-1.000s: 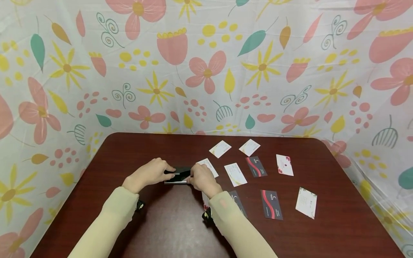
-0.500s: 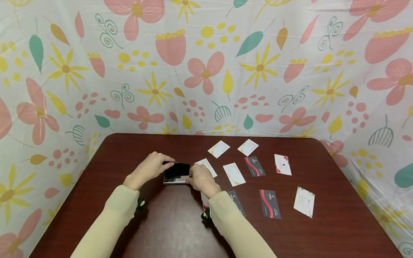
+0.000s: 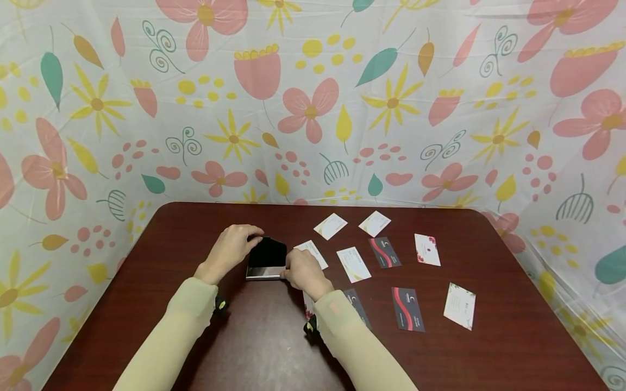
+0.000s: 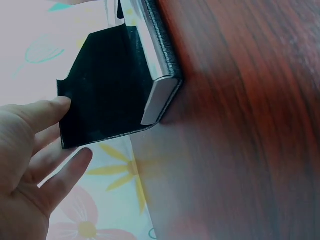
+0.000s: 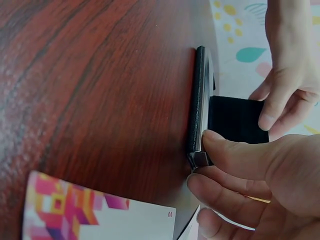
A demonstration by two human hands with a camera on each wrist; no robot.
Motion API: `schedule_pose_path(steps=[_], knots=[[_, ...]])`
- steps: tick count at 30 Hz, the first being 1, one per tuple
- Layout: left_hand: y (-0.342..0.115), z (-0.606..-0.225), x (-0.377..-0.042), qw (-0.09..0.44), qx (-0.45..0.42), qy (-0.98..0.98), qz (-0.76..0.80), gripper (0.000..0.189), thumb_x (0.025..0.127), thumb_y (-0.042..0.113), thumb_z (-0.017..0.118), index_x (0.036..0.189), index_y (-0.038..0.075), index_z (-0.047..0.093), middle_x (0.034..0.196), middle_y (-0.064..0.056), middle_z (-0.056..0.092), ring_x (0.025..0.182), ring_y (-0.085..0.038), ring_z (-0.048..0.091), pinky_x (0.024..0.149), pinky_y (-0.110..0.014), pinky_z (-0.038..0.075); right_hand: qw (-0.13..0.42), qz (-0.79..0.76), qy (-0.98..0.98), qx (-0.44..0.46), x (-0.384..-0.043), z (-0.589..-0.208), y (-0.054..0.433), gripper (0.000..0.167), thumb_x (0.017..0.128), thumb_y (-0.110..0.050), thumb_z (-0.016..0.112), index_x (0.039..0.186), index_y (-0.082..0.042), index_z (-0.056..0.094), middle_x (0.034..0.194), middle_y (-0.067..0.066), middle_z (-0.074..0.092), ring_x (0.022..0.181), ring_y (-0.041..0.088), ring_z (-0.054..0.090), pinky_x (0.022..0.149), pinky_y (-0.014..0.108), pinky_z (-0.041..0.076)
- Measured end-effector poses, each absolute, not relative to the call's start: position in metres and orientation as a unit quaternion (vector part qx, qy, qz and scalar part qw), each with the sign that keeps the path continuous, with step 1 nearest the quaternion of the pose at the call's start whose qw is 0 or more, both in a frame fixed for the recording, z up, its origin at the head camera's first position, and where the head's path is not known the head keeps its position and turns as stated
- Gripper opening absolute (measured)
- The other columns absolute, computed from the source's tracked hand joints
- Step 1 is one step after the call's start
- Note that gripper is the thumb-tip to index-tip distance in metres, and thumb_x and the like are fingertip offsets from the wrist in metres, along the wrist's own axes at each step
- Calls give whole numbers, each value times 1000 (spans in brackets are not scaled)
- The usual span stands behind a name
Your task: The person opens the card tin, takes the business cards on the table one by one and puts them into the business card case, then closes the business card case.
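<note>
A black business card case [image 3: 265, 272] with a silver metal body lies on the table, its black lid [image 3: 268, 252] raised at the back. My left hand [image 3: 230, 248] pinches the lid's outer edge between thumb and fingers, as the left wrist view also shows. At the case's right end, my right hand [image 3: 304, 271] grips the metal body [image 5: 201, 159], thumb on top and fingers beneath. The lid's dark inner face [image 4: 102, 85] is turned up. Part of the case is hidden behind the right hand.
Several business cards lie spread over the right half of the brown table [image 3: 264, 342], among them a white card [image 3: 354, 265], a dark card with a red wave [image 3: 408, 309] and a flowered card [image 3: 427, 250]. A colourful card [image 5: 95, 210] sits near my right hand. A floral curtain [image 3: 313, 108] hangs behind.
My left hand has moved away from me, swinging the case's lid up and back so that its inner face shows. My right hand keeps its grip on the case.
</note>
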State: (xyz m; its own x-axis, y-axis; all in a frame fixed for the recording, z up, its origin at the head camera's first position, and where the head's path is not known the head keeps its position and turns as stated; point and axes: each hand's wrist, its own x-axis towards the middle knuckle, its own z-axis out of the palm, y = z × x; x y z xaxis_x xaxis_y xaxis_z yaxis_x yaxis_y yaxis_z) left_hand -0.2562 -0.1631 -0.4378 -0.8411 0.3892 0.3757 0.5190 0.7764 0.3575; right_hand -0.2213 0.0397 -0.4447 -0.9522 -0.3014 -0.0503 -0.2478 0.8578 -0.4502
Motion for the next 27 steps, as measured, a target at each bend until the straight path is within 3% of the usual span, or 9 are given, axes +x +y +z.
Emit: schedule_pose_path(steps=[7,15,21,27], knots=[[-163,-445,-261,173,-221,-932,-229,9,88,10,75,97,9,76,99,-1,65,80,-17,64,67,-33,53,51,-230,961,-142,-220,-445,40,20,80,-22,82,72,-11,67,73,2,64,75,22,64,68,36,52],[-166,-450,-264,194,-206,-933,-222,5,88,10,74,93,10,76,95,0,66,74,-16,63,63,-34,52,53,-232,960,-145,-220,-446,39,26,81,-22,82,64,-13,63,65,-1,59,68,18,59,65,33,50],[-169,-449,-261,156,-199,-943,-218,16,89,14,74,105,9,74,107,-4,67,80,-19,63,67,-36,53,58,-229,961,-144,-220,-445,39,24,81,-22,81,66,-12,65,67,0,61,69,18,60,66,33,50],[-172,-451,-257,88,-187,-949,-237,34,95,28,68,122,8,67,125,-10,62,106,-29,62,85,-46,51,60,-231,961,-141,-220,-445,40,22,81,-22,81,69,-12,67,69,0,62,70,18,60,67,33,51]])
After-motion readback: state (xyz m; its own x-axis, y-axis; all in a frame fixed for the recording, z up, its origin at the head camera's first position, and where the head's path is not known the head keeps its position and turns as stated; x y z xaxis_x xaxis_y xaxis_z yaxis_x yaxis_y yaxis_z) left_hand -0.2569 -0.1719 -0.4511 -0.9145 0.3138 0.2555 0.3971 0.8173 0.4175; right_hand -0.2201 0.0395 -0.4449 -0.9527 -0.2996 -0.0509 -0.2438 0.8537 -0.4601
